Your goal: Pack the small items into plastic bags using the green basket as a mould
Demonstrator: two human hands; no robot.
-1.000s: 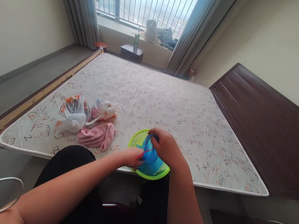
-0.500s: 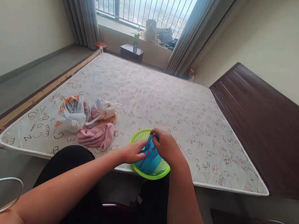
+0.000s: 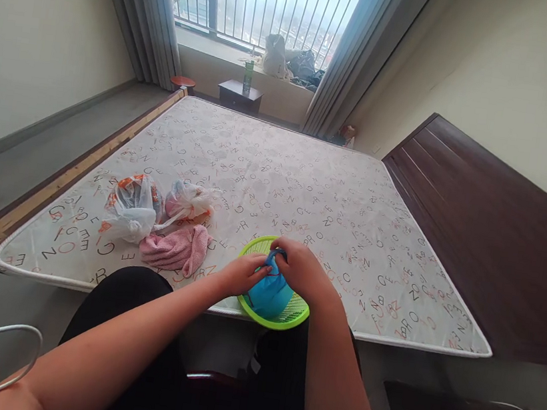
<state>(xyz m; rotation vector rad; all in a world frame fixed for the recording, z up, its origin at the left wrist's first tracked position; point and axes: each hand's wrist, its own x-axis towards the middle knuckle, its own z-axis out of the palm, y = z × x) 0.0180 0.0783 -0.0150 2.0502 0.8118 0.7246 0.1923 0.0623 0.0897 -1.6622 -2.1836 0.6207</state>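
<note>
A blue bag (image 3: 270, 297), thin and rounded below, sits in a lime-green mesh basket (image 3: 272, 323) at the near edge of the mattress (image 3: 268, 171). My left hand (image 3: 243, 275) is closed, pinching the gathered top of the bag from the left. From the right, my right hand (image 3: 299, 270) has its fingers curled round the same bunched top, so both hands meet over the basket. A bit of red string shows near my fingertips. What the bag contains is hidden.
Left of the basket lie a pink towel (image 3: 175, 249), a knotted clear plastic bag (image 3: 134, 210) and a smaller plastic bag (image 3: 190, 202). A dark headboard (image 3: 490, 240) stands to the right. A white cable (image 3: 10, 326) loops at lower left.
My fingers have shifted around the bag's top, which is now bunched more tightly. Less of the red string shows across the blue bag. The basket stays in place.
</note>
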